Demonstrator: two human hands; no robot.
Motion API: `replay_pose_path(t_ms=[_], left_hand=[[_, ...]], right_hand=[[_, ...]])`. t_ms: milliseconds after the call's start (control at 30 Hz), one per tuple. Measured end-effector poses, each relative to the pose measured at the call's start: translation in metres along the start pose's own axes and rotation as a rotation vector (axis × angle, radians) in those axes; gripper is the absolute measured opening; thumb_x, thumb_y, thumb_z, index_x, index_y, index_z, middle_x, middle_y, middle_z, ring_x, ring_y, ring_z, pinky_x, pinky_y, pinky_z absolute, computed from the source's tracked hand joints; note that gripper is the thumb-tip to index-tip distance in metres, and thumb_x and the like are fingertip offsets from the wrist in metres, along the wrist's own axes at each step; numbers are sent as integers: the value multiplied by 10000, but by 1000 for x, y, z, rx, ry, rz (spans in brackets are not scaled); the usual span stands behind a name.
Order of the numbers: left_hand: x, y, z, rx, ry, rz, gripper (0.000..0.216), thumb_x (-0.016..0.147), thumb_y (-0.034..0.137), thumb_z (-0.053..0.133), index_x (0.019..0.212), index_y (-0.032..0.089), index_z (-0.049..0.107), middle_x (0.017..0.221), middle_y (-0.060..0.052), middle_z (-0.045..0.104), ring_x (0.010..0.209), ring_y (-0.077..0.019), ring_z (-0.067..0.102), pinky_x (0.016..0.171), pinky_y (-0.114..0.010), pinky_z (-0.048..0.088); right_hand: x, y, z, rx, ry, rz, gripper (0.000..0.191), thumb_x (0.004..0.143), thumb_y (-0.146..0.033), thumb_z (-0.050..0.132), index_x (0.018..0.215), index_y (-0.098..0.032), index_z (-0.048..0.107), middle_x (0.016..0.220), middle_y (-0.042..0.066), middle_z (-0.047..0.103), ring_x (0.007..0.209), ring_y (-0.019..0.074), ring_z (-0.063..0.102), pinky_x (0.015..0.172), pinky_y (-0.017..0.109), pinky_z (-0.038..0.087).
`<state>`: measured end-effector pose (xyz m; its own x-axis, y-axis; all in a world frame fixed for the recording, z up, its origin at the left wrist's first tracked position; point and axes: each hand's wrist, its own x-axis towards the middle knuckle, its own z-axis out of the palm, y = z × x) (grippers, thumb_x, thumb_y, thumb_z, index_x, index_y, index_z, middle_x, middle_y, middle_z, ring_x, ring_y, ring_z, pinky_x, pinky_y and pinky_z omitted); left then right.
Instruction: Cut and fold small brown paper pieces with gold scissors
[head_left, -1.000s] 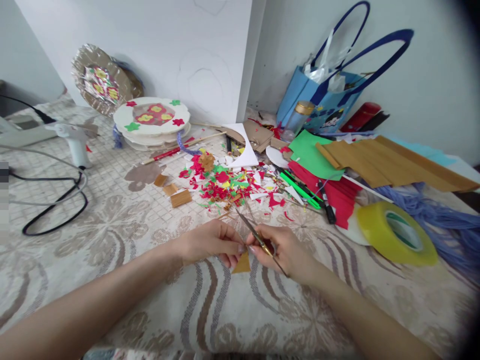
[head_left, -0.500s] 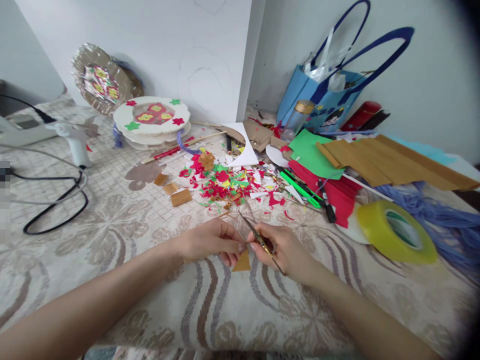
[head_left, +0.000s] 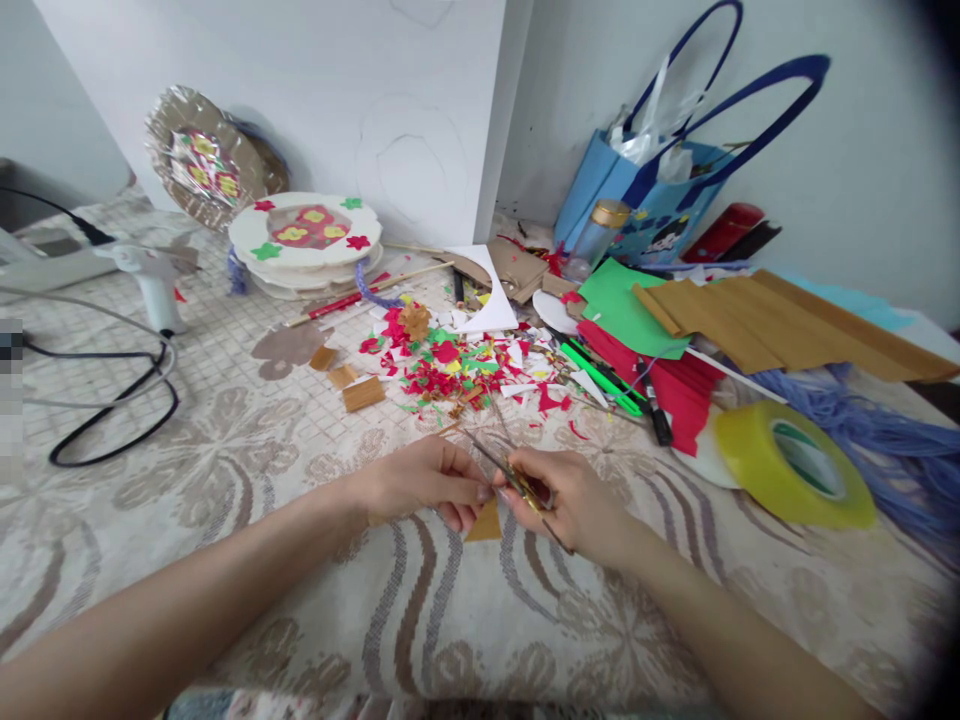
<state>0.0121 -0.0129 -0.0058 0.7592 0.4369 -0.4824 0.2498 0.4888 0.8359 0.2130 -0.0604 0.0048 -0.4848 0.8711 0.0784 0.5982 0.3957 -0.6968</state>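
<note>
In the head view, my left hand [head_left: 435, 483] is closed, its thumb and fingertips pinching the upper end of a small brown-gold piece of paper [head_left: 486, 522]. My right hand [head_left: 574, 500] is wrapped round a pair of scissors [head_left: 531, 489] with gold-coloured handles, their dark blades pointing up and left. The fingertips of both hands meet over the paper, so its upper part is hidden. Just beyond them lies a heap of red, green, white and yellow paper scraps [head_left: 465, 365], with a brown paper flower [head_left: 415, 321] on its left side.
Small brown paper pieces [head_left: 364, 394] lie left of the scraps. A white glue gun [head_left: 154, 285] stands at the left with loose cables. A white flower-decorated lantern-like piece [head_left: 307, 240] sits behind. Rightward are yellow tape [head_left: 795, 465], green paper [head_left: 630, 305] and a blue bag [head_left: 645, 190].
The scissors have turned slightly in my right hand, their tips swinging left and a little down. My left hand stays on the paper, almost unmoved.
</note>
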Motion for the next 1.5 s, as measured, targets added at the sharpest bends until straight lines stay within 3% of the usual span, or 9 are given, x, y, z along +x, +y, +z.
replay_pose_path(t_ms=[500,933,1100,1300,1500], left_hand=[[-2,8,4,16,37,-4,193,681,327,702,654,143,649,572,9,630,567,-122,599,576,-245,507],[0,2,0,-45,-43,-5,204,675,340,710,719,145,670,623,9,632,587,-101,591,593,-216,484],[0,1,0,-61,-22,-7,184,685,317,705,736,143,678,626,8,644,556,-87,584,578,-206,480],[1,2,2,-125,74,49,184,680,304,718,742,138,670,617,12,634,545,-76,571,582,-198,474],[3,4,1,-223,258,143,176,714,300,703,751,135,653,667,8,623,582,-62,563,606,-178,467]], right_hand=[[1,-1,2,-68,25,-58,149,751,-112,532,715,-206,422,568,-60,390,499,99,380,495,203,268],[2,0,1,-24,8,34,58,769,-134,526,806,-177,516,595,-40,493,496,98,447,497,199,318],[4,3,-3,-38,109,124,70,829,-242,487,794,-185,508,618,-17,540,508,112,475,503,209,339],[9,22,-32,-385,326,410,169,815,-344,501,731,-198,486,572,-2,558,517,159,505,490,241,287],[6,46,-56,-779,391,542,202,812,-382,497,781,-187,544,740,59,644,638,214,588,498,266,243]])
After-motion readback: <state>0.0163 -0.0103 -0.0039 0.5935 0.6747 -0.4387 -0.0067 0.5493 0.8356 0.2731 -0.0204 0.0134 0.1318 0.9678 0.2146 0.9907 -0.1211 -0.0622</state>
